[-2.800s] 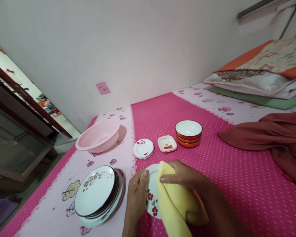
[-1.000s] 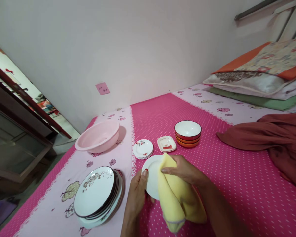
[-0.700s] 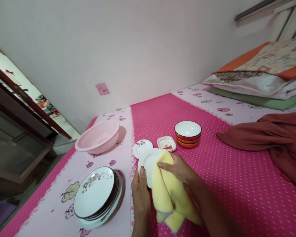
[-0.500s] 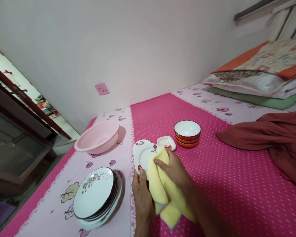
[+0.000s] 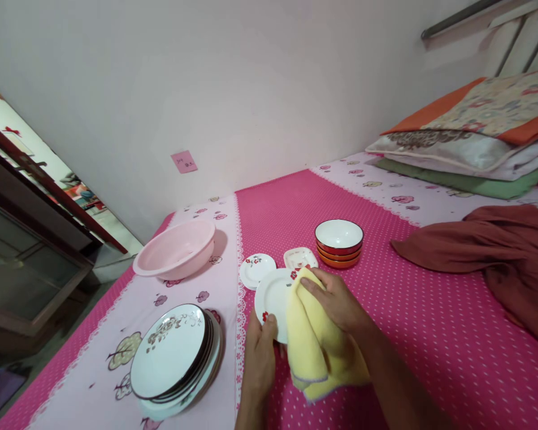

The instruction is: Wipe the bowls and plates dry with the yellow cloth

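A small white plate (image 5: 272,298) with red flowers is held tilted above the bedspread. My left hand (image 5: 260,346) grips its left edge, thumb on the top face. On the plate's right side, my right hand (image 5: 338,298) is closed on a yellow cloth (image 5: 309,334) with a purple-grey hem, which covers part of the plate and hangs down. Just beyond lies another small flowered plate (image 5: 256,269). A squarish white dish (image 5: 299,257) with a red pattern sits beside it, close to my right fingers. Stacked bowls (image 5: 339,236), orange outside and white inside, stand to the right.
At the lower left is a stack of dark-rimmed plates (image 5: 168,352), with a pink basin (image 5: 177,251) behind it. A reddish-brown cloth (image 5: 484,251) lies on the right. Folded bedding (image 5: 466,149) is piled against the wall at the far right.
Both hands have shifted slightly right and toward me with the plate and cloth. The small plate behind now shows more fully.
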A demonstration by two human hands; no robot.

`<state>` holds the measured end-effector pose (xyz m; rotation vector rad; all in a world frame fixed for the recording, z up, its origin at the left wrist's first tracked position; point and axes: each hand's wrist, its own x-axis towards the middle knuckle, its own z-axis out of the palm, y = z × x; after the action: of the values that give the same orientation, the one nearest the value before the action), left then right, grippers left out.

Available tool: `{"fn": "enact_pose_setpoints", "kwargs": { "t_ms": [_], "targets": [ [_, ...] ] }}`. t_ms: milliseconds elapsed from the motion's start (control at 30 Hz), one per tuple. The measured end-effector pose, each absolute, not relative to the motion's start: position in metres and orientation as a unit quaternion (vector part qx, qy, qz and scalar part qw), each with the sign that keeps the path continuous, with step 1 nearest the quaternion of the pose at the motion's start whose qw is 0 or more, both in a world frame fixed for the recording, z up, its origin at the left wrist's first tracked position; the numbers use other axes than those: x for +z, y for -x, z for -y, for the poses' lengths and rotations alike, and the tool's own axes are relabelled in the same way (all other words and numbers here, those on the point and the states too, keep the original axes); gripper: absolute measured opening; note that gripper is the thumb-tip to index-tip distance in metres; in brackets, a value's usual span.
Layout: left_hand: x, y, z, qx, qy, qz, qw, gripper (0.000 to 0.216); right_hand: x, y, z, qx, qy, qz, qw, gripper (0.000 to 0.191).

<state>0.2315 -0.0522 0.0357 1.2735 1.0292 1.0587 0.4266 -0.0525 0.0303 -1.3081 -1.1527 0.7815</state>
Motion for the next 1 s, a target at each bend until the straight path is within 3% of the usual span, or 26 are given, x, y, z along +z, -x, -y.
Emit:
{"fn": "enact_pose_setpoints", "kwargs": {
  "t_ms": [167,300,467,667,1000],
  "targets": [
    [0.040,-0.225,0.055,0.332,-0.596,-0.374,0.628,0.035,0.042,-0.425,0.060,0.323,0.549,0.535,0.555,0.037],
    [0.043,-0.230,0.059,0.304,-0.616,-0.354,0.635,0.022,0.047,-0.416,0.065,0.325,0.525,0.617,0.488,0.030],
    [0.045,-0.227,0.055,0.308,-0.598,-0.365,0.643,0.030,0.045,-0.410,0.065,0.341,0.522,0.650,0.435,0.025],
    [0.047,-0.222,0.052,0.419,-0.526,-0.416,0.612,0.053,0.040,-0.409,0.059,0.391,0.529,0.577,0.483,0.040],
    [0.043,-0.236,0.059,0.578,-0.422,-0.494,0.494,0.055,0.034,-0.371,0.046,0.492,0.453,0.414,0.617,0.052]
  ]
}}
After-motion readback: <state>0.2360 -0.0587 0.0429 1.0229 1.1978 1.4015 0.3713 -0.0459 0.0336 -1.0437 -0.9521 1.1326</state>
